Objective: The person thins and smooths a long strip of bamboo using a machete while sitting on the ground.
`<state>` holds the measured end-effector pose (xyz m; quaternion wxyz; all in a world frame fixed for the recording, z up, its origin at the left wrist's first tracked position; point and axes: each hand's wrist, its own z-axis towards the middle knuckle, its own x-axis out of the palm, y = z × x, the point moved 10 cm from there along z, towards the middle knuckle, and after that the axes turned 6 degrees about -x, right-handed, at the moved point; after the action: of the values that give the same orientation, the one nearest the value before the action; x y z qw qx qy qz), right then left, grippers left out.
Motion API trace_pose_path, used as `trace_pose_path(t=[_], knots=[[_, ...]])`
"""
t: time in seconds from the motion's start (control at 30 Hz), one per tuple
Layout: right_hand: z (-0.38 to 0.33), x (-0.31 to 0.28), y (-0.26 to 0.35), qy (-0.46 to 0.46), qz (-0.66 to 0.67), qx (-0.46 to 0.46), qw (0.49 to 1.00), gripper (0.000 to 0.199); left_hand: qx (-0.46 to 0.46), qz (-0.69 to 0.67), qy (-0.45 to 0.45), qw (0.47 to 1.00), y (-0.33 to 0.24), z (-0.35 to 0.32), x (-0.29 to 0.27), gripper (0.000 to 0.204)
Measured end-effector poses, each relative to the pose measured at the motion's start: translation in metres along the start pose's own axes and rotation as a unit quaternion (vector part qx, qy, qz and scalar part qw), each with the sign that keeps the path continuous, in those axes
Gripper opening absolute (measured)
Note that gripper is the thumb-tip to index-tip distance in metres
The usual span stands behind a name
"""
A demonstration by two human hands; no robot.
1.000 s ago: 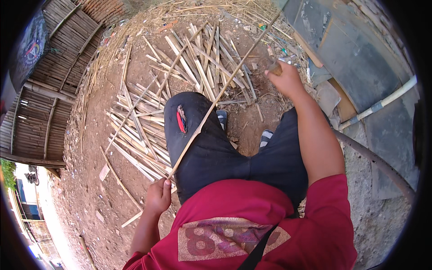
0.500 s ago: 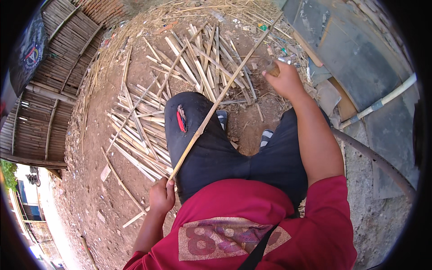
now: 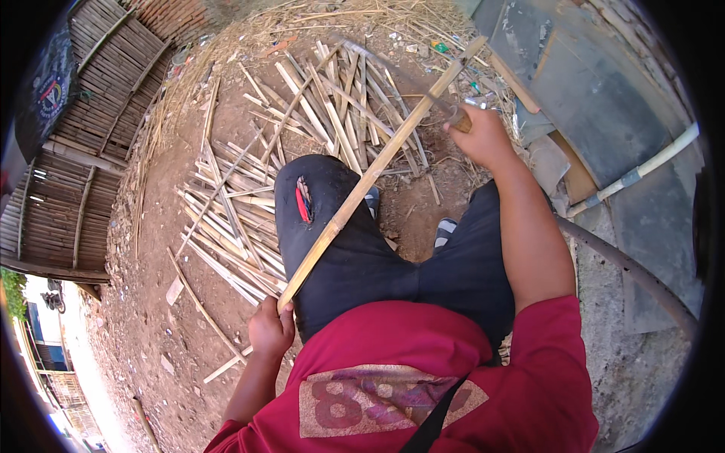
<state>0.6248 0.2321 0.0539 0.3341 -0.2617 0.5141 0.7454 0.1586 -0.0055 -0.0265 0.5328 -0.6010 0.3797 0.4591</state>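
Observation:
My left hand is closed around the near end of a long bamboo strip. The strip slants up and to the right over my left thigh, its broad pale face showing. In my right hand is the wooden handle of a long-bladed knife, gripped in a fist. Its dark, thin blade points up and left and crosses the strip near the far end. Whether the blade touches the strip I cannot tell.
Split bamboo pieces lie heaped on the dirt ground ahead and left of my legs. Dark flat panels lean at the right, with a pale pole and a curved dark pipe. A woven bamboo wall stands at left.
The bamboo strip has turned from its narrow edge to its broad face. The knife's blade now shows across its far part. Both hands stay in nearly the same places.

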Motion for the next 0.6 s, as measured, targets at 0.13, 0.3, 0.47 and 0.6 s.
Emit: trace_pose_path(t=[0.13,0.3,0.47,0.6], knots=[[-0.017,0.029,0.066,0.073,-0.076,-0.216,0.971,0.018,0.012,-0.016,0.025,0.999,0.004,0.002,0.003,0.036],[-0.006,0.029,0.011,0.049,0.005,-0.094,0.994,0.028,0.034,-0.063,0.070,0.995,-0.008,0.013,-0.002,0.041],[0.002,-0.006,0.004,-0.030,0.028,0.038,0.998,0.034,0.007,-0.095,0.074,0.993,0.000,0.007,0.001,0.045],[-0.021,0.029,0.073,0.107,-0.031,-0.167,0.980,0.018,0.027,-0.096,0.087,0.991,-0.007,0.011,0.000,0.044]])
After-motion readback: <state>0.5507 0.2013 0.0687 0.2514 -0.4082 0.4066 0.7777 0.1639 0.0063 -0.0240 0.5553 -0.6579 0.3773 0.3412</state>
